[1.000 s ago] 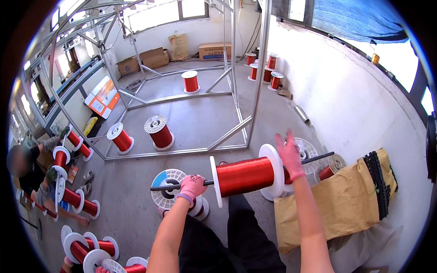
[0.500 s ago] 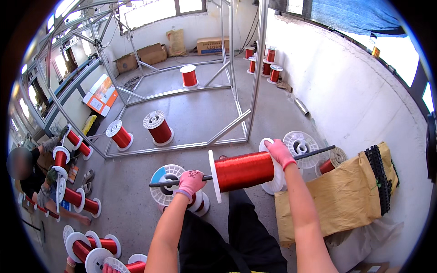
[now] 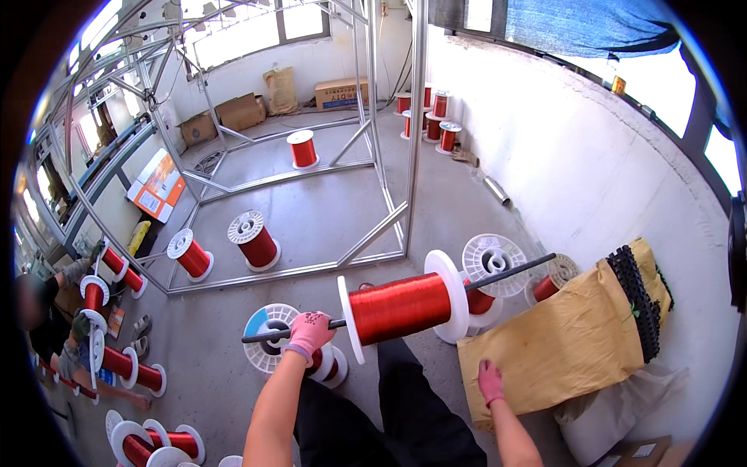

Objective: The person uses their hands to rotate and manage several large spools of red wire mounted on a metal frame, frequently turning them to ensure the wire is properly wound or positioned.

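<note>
My left hand [image 3: 311, 333], in a pink glove, grips a dark rod [image 3: 510, 272] near its left end. Threaded on that rod is a large spool of red wire [image 3: 401, 307] with white flanges, held tilted in front of my legs. My right hand [image 3: 490, 381], also pink-gloved, is off the spool and appears over the tan sack [image 3: 560, 342]; its fingers look loosely extended with nothing visible in them. Behind the rod's right part stands a white-flanged spool [image 3: 494, 265]. Another white flange with a blue patch [image 3: 268, 315] sits below the rod's left end.
A metal frame [image 3: 288, 274] stands ahead, with red spools [image 3: 253, 240] inside it. More spools [image 3: 449, 136] cluster by the right wall. At left, a co-worker [image 3: 54, 311] is beside several spools [image 3: 120, 362]; others [image 3: 179, 444] lie lower left. A metal tube [image 3: 496, 191] lies near the wall.
My right hand has let go of the spool's right flange and dropped down toward me. The spool and rod have shifted slightly left and down in view, with my left hand still gripping the rod.
</note>
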Demonstrator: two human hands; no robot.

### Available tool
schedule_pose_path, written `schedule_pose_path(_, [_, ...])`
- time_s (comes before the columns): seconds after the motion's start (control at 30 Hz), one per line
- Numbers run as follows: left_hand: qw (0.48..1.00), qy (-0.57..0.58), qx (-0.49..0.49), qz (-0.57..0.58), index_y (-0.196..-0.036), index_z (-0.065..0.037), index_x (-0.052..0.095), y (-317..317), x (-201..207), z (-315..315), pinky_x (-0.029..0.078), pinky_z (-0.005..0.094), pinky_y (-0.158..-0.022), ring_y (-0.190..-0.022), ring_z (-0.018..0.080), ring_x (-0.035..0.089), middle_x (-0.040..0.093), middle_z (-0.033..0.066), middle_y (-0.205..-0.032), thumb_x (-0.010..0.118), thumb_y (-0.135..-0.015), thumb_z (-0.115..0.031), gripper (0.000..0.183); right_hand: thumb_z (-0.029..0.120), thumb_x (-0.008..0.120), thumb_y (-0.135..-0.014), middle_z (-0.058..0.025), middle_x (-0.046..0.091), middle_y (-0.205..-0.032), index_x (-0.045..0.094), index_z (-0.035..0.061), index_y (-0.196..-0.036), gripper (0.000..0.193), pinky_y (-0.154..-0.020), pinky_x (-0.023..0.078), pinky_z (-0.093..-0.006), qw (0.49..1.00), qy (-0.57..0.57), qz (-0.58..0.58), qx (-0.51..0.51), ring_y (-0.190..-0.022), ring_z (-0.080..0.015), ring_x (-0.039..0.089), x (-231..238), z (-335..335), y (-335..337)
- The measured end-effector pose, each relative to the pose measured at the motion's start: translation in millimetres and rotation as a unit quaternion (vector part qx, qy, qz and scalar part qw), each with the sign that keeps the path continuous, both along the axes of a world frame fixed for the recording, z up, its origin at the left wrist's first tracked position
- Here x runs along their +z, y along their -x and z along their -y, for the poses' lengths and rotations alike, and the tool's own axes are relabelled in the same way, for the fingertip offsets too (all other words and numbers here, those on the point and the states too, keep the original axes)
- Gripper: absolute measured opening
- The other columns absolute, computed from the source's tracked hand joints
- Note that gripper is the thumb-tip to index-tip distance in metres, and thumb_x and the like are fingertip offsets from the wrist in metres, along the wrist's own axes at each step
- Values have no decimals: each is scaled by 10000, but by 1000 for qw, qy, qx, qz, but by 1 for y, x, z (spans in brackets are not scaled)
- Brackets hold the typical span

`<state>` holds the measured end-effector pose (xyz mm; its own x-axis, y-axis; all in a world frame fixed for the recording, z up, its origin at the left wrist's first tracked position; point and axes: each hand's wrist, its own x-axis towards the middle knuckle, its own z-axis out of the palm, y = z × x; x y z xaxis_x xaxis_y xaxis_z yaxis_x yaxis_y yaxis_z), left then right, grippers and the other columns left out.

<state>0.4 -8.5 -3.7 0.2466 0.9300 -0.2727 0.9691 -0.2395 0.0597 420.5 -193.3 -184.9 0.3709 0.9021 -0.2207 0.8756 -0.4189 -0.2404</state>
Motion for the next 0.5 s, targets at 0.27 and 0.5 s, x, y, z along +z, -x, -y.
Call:
schedule_pose_path(0.27, [1000,-3,-1,-9,-906,-138,696,0,-5,-1,524,403,-735,-839,285,656,678,98,-901,563,-792,-361,284,318,487,-932,-158,561,-1211,372,-19,-1319,526,-900,434,-321,854,-408,-321,-20,-1136,-230,528,224,-159,50])
schedule_pose_path(0.5, [1000,-11,-6,7,-890,-143,699,-2,-2,-1,526,412,-721,-822,284,659,679,92,-885,570,-787,-365,276,462,473,-872,-277,521,-1207,445,-81,-1236,654,-975,385,-406,983,-157,-93,23,-1126,-387,512,277,-229,104])
